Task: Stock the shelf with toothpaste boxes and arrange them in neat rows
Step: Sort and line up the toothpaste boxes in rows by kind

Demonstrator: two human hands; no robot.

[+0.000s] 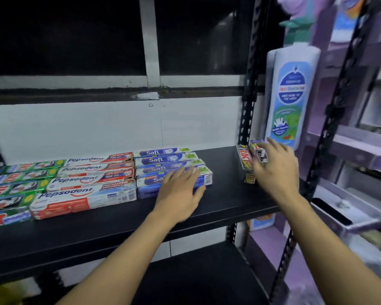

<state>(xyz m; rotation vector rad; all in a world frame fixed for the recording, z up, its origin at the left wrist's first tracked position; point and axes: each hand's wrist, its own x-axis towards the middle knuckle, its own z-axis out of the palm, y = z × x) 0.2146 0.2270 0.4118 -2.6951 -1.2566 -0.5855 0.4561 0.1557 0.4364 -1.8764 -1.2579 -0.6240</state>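
Toothpaste boxes [92, 183] lie in rows along the left and middle of the shelf [220, 194]. The left hand [180, 190] rests flat, fingers apart, on the blue boxes [169, 166], probably to keep them straight. Near the shelf's right edge, the right hand [275, 170] has its fingers closed on a few small boxes [248, 160], likely to line them up.
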